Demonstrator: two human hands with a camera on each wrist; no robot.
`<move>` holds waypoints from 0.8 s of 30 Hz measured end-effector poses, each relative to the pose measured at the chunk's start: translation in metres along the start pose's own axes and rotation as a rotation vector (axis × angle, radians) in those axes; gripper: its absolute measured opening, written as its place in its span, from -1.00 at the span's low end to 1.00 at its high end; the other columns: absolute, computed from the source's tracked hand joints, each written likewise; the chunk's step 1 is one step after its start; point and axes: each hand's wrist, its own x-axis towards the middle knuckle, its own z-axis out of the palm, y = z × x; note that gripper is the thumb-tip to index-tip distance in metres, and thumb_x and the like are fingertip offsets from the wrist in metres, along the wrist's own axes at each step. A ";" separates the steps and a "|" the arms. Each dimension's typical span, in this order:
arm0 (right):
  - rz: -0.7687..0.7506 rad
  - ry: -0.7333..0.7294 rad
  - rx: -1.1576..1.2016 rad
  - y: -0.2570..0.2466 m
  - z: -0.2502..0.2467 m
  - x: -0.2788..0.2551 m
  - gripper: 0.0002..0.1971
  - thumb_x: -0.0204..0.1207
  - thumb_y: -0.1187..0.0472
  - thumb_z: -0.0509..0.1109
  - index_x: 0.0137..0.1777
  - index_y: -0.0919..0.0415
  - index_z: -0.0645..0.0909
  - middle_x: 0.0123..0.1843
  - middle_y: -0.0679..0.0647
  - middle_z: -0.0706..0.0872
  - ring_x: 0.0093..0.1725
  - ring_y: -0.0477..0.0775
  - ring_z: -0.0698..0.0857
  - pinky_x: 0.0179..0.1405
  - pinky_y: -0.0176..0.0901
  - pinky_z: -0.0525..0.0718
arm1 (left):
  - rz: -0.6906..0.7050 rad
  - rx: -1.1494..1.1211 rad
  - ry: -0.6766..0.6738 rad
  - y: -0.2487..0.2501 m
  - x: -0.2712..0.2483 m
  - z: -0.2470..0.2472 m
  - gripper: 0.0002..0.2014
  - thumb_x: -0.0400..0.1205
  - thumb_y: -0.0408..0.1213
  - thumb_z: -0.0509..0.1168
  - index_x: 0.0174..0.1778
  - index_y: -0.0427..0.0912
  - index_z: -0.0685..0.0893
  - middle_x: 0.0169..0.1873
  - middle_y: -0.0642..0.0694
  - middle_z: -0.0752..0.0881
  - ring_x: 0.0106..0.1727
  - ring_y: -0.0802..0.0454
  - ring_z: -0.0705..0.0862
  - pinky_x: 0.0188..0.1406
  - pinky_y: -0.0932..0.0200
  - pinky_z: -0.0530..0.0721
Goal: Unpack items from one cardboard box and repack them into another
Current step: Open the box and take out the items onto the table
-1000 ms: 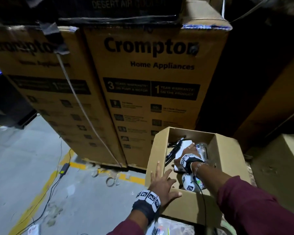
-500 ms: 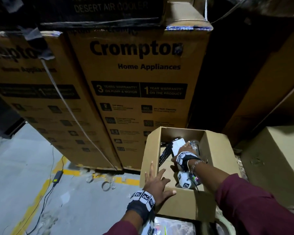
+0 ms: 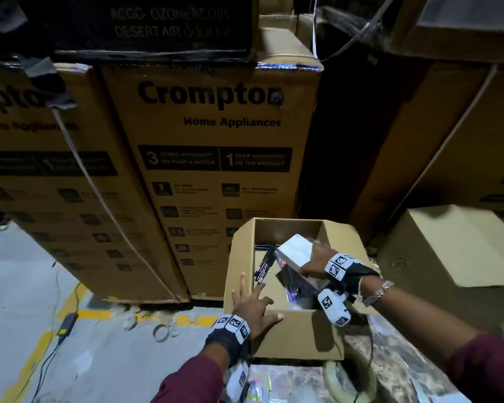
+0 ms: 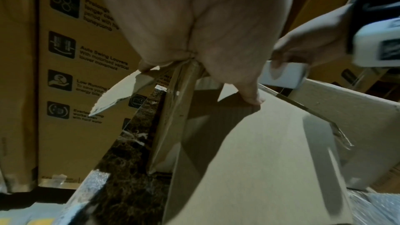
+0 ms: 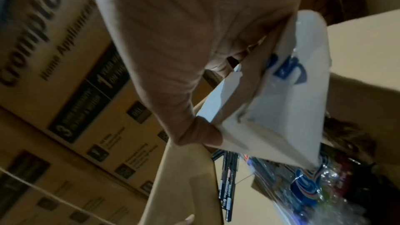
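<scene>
An open cardboard box stands on the floor in the head view. My right hand grips a small white carton with blue print and holds it tilted above the box's opening. My left hand lies flat with spread fingers on the box's near left flap. Inside the box lie black pens in a bundle and a shiny plastic-wrapped pack.
Tall Crompton cartons stand right behind the box. A plain closed carton sits at the right. A black cable and adapter lie on the grey floor at the left, by a yellow line. Plastic-wrapped items lie near my feet.
My right hand has lifted the white carton up out of the box and toward the right. The left hand has stayed on the flap.
</scene>
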 end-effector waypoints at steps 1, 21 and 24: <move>0.000 -0.012 0.019 0.006 -0.003 -0.010 -0.03 0.26 -0.17 0.61 0.58 0.14 0.23 0.34 0.17 0.54 0.12 0.17 0.61 -0.09 -0.09 0.63 | 0.004 -0.013 -0.001 0.000 0.000 0.000 -0.41 0.65 0.37 0.19 0.48 0.11 0.62 0.78 0.04 0.09 0.73 -0.37 -0.40 0.64 -0.57 -0.12; -0.331 -0.159 -0.191 0.046 0.094 -0.175 -0.03 0.26 -0.15 0.61 0.61 0.11 0.22 0.49 0.05 0.38 0.52 0.15 0.36 0.44 0.13 0.22 | 0.081 0.191 -0.023 -0.006 0.003 0.005 -0.36 0.68 0.14 0.32 0.70 0.21 0.34 0.66 -0.13 0.39 0.73 -0.52 -0.24 0.62 -0.63 0.05; -0.395 -0.137 -0.297 0.028 0.107 -0.169 0.04 0.34 -0.10 0.60 0.69 0.15 0.08 0.59 0.11 0.29 0.59 0.21 0.30 0.56 0.30 0.15 | 0.076 0.216 -0.007 -0.006 0.001 0.005 -0.34 0.69 0.14 0.33 0.72 0.23 0.30 0.63 -0.13 0.45 0.73 -0.53 -0.22 0.63 -0.60 0.11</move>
